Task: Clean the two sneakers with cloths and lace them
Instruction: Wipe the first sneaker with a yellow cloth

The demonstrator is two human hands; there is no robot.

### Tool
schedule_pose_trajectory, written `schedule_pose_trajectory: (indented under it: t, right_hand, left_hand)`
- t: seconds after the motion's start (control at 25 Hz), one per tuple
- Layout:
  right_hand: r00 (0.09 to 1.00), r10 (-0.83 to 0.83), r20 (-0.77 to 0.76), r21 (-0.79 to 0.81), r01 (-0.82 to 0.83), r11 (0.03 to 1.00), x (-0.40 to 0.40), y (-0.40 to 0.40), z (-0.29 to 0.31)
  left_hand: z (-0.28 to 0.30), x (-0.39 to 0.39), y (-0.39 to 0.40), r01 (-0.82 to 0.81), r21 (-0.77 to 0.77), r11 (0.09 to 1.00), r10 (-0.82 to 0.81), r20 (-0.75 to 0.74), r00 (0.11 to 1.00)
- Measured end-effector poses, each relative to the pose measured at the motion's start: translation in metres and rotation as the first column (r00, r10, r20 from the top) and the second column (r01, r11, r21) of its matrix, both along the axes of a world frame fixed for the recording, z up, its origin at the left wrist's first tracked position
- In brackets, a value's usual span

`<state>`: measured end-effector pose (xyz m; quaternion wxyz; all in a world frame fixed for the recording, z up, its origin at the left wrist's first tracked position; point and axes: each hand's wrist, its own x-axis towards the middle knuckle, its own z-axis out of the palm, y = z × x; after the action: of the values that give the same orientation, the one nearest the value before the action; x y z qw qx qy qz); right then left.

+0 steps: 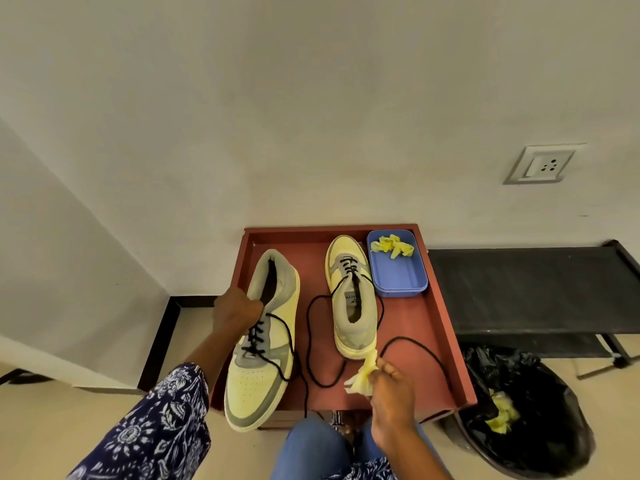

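Note:
Two pale yellow and grey sneakers with black laces are over a red-brown tray (446,327). My left hand (235,311) grips the left sneaker (273,327) at its collar, toe towards me and past the tray's front edge. The right sneaker (351,299) stands on the tray, toe pointing away, its loose black lace (412,341) trailing over the tray. My right hand (389,386) pinches a crumpled yellow cloth (362,375) just below that sneaker's heel. Another yellow cloth (391,245) lies in a blue plastic tub (398,275) at the tray's back right.
A bin lined with a black bag (526,410) stands at the right, holding used yellow cloths (502,414). A low black bench (533,289) runs along the wall behind it. A wall socket (543,164) is above. My knees are just below the tray.

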<state>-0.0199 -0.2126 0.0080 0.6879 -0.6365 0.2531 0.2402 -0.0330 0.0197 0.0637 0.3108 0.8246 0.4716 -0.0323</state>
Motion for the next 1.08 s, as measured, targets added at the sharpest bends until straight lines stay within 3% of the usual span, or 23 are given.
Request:
schedule_pose_trajectory:
  t: [0.36, 0.52, 0.68, 0.88, 1.08]
  right_hand:
    - [0.968, 0.238, -0.075, 0.100, -0.230, 0.968, -0.008, 0.021, -0.009]
    - [0.910, 0.414, -0.038, 0.081, -0.410, 0.909, -0.006, 0.045, -0.014]
    - [0.843, 0.524, 0.118, -0.026, -0.525, 0.851, 0.020, 0.070, -0.002]
    - [0.789, 0.547, 0.279, -0.130, -0.533, 0.836, 0.070, 0.105, 0.017]
    - [0.712, 0.614, 0.340, -0.367, -0.501, 0.784, 0.107, 0.145, 0.010]
  left_hand:
    - [-0.045, -0.005, 0.007, -0.062, 0.007, 0.998, 0.062, -0.021, 0.998]
    - [-0.054, -0.007, 0.012, -0.016, 0.102, 0.995, 0.009, 0.068, 0.998]
    - [-0.062, -0.005, 0.018, 0.087, 0.139, 0.987, -0.120, 0.249, 0.961]
    - [-0.065, 0.010, 0.028, 0.265, 0.212, 0.941, -0.321, 0.304, 0.897]
    - [-0.077, 0.026, 0.039, 0.302, 0.257, 0.918, -0.381, 0.366, 0.849]
